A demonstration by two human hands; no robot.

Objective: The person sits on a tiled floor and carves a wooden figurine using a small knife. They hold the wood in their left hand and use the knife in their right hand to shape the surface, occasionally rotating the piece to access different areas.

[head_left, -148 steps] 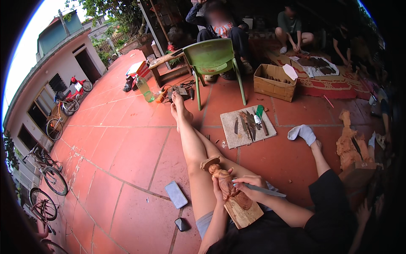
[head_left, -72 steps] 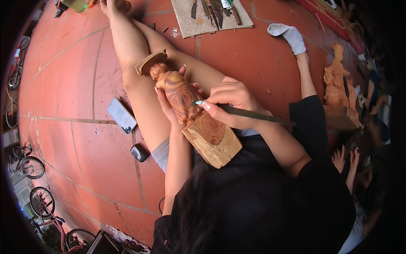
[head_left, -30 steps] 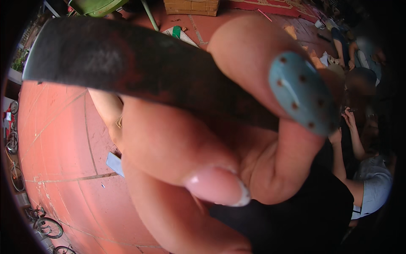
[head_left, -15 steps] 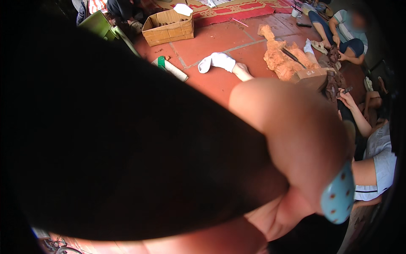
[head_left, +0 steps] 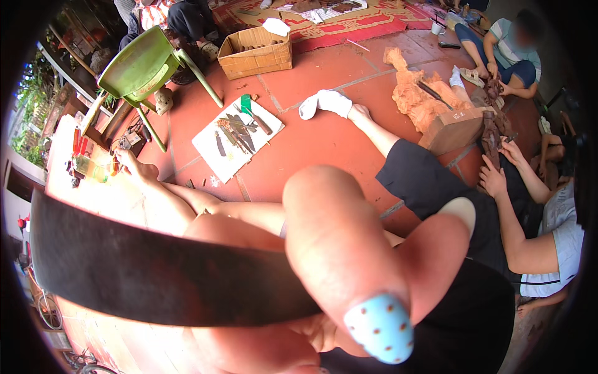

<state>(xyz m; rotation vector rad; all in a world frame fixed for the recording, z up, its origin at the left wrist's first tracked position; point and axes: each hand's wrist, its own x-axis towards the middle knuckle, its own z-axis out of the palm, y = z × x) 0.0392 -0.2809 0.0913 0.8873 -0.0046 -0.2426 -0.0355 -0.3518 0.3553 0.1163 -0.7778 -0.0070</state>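
Very close and partly blurred, what looks like my left hand [head_left: 342, 243] is closed round a dark, flat, slightly curved strip [head_left: 156, 268]. The strip resembles a blade, but I cannot make out its kind. It runs leftward from the fingers, its right end hidden behind them. One finger crosses in front of it, with a light blue, brown-dotted nail pointing down. Another digit points up to the right. More of the hand shows above and below the strip. My right hand cannot be made out.
On the tiled floor lie a white sheet with several carving tools [head_left: 237, 134] and bare legs [head_left: 180, 202]. A green chair [head_left: 140, 68] and cardboard box [head_left: 255, 59] stand behind. At right are an orange-brown carving [head_left: 414, 93] and a person [head_left: 554, 237] handling a dark carved piece.
The dark strip has moved down and away, so it covers less of the view. The fingers have shifted left and down. The green chair, tools and bare legs have come into sight.
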